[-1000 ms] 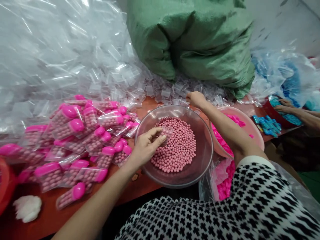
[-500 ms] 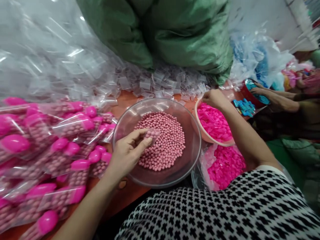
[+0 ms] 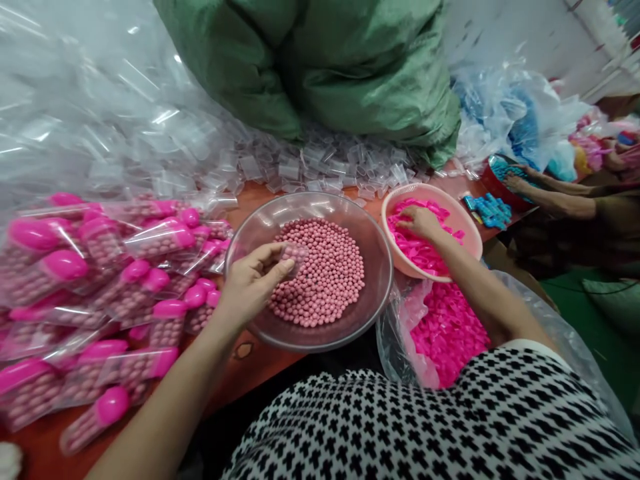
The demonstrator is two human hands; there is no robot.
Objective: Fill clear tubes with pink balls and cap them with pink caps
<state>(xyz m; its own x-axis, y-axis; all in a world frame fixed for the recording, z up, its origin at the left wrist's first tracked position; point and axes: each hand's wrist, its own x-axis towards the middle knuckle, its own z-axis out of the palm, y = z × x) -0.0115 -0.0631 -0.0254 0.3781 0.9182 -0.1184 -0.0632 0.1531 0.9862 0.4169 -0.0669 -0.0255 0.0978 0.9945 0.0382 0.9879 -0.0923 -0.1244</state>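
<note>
My left hand [image 3: 255, 280] is closed on a small clear plastic container [image 3: 296, 257] with pink beads in it, pinched between thumb and fingers. It hangs over a wide see-through bowl [image 3: 385, 293], where many loose pink beads [image 3: 325, 280] lie. My right hand [image 3: 423, 223] is inside a pale pink basket [image 3: 470, 243], its partly visible fingers apart and touching the bright pink plastic caps [image 3: 415, 253]. Some fingertips are hard to make out against the caps.
Bead-filled containers with pink caps [image 3: 160, 237] are piled at left. Clear empty containers [image 3: 315, 167] lie behind the bowl, below a green sack [image 3: 370, 80]. A bag of pink pieces [image 3: 450, 333] is near my lap. At right, another person's hands [image 3: 525, 180] work at a red bowl [image 3: 493, 183].
My right hand has moved from the basket's far rim down into the caps. My left hand still holds the bead-filled container over the bowl. The view has shifted slightly.
</note>
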